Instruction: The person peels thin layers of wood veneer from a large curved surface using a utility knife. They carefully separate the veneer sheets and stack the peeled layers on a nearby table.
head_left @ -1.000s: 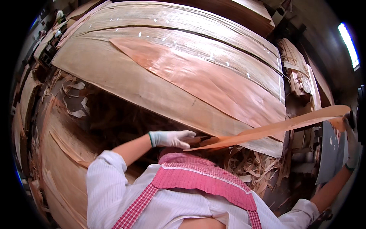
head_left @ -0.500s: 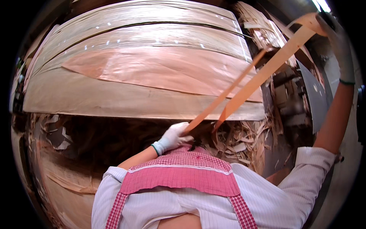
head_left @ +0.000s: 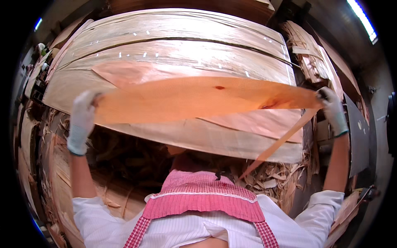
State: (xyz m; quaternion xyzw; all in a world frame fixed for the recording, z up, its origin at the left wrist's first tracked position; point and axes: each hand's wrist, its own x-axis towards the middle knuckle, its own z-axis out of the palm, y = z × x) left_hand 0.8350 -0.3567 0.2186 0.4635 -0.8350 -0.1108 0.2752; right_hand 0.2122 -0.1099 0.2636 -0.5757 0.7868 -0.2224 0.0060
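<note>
Head view: a tapering orange veneer sheet (head_left: 178,101) with a dark-red knot (head_left: 219,87) stretches mid-frame between the left hand (head_left: 82,120) at 9 o'clock and the right hand (head_left: 334,109) at 3, gloved fingers (head_left: 326,96) pinching its ends, a narrow strip (head_left: 290,134) slanting toward 5. Blur softens the left hand, while the sheet hides part of the pale veneer stack (head_left: 186,58) toward 12; scraps (head_left: 271,180) litter 4, a lamp (head_left: 364,18) glows at 2.
</note>
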